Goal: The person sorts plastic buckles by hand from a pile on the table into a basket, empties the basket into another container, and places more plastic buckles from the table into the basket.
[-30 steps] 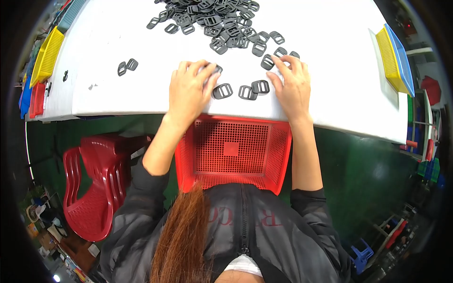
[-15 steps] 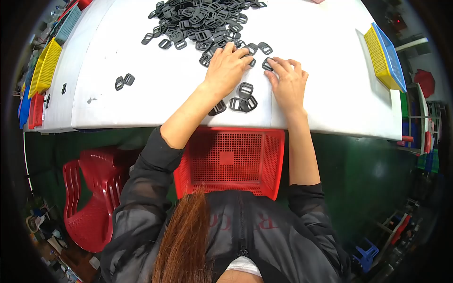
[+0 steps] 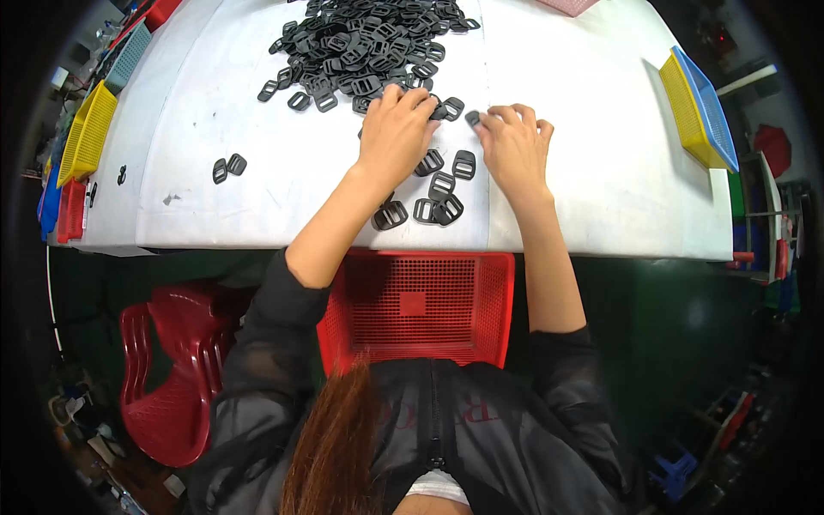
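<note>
A large pile of black plastic buckles (image 3: 365,43) lies on the white table. At the pile's lower edge, my left hand (image 3: 395,130) is bent over, with a buckle (image 3: 439,111) between its thumb and fingertips. Just right of that, another buckle (image 3: 453,108) lies near the fingertips. My right hand (image 3: 513,148) pinches a small black buckle (image 3: 473,118) between thumb and fingers. Several loose buckles (image 3: 442,185) lie between my wrists, close to the table's front edge. Part of the pile is hidden under my left hand.
A red perforated basket (image 3: 412,304) is below the table's front edge. Two buckles (image 3: 228,166) lie apart on the left. Yellow baskets stand at the left (image 3: 87,136) and right (image 3: 687,112) edges. Red plastic chairs (image 3: 176,378) are at lower left.
The view has shifted slightly. More loose buckles now lie between my wrists. My right hand has turned the buckle in its pinch, and my left hand has moved a little left.
</note>
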{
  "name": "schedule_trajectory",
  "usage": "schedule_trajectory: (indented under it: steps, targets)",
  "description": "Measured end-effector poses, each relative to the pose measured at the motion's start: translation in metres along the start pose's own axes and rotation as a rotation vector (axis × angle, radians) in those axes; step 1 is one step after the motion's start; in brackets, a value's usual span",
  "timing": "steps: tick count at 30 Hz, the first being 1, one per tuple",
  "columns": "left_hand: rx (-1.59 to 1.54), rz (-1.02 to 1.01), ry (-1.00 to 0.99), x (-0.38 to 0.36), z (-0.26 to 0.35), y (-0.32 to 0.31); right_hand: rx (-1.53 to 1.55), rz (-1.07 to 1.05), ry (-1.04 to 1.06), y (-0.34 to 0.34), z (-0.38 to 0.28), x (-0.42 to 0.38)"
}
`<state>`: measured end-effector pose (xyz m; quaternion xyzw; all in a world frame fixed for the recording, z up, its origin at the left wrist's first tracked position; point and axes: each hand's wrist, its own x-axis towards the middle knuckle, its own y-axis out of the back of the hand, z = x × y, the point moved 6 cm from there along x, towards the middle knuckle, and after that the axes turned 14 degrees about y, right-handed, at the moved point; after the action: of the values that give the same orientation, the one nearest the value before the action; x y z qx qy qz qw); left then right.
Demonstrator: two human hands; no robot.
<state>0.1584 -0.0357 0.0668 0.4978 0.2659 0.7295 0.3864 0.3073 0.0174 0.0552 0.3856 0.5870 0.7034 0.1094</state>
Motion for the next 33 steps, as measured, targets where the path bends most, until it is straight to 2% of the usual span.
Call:
schedule_trajectory:
  steps: [4,5,8,9,13,17,20,21,24,28,29,33]
  targets:
    - [0.034,-0.106,-0.043,0.012,-0.004,-0.025,0.138,-0.004,-0.013,0.025,-0.004,-0.021]
    - [-0.007,-0.102,-0.038,0.014,-0.006,-0.025,0.167,0.033,-0.074,0.029,0.008,-0.025]
    - [-0.252,-0.346,0.322,0.015,-0.008,-0.006,0.245,0.109,-0.205,0.04,0.043,-0.041]
    - [-0.448,-0.44,0.474,0.01,-0.01,-0.006,0.26,0.103,-0.192,0.039,0.045,-0.044]
    - [-0.195,-0.223,0.174,0.0,-0.004,-0.002,0.272,0.088,-0.18,0.034,0.028,-0.052]
    - [-0.312,-0.069,0.184,-0.003,-0.018,0.029,0.052,0.177,-0.043,0.03,0.007,-0.072]
    - [-0.423,-0.106,0.397,-0.016,-0.029,0.057,0.728,0.083,-0.559,0.029,0.018,-0.085]
    - [-0.417,-0.102,0.417,-0.023,-0.032,0.063,0.898,0.032,-0.63,0.028,0.018,-0.086]
    - [-0.398,-0.092,0.478,-0.044,-0.038,0.078,0.228,0.041,-0.202,0.04,0.017,-0.072]
    - [-0.384,-0.093,0.521,-0.072,-0.043,0.083,0.298,0.103,0.015,0.043,-0.012,-0.057]
    - [-0.366,-0.098,0.509,-0.077,-0.044,0.084,0.225,0.065,0.023,0.037,-0.016,-0.061]
    - [-0.3,-0.088,0.416,-0.098,-0.037,0.089,0.262,0.105,-0.028,0.038,-0.005,-0.067]
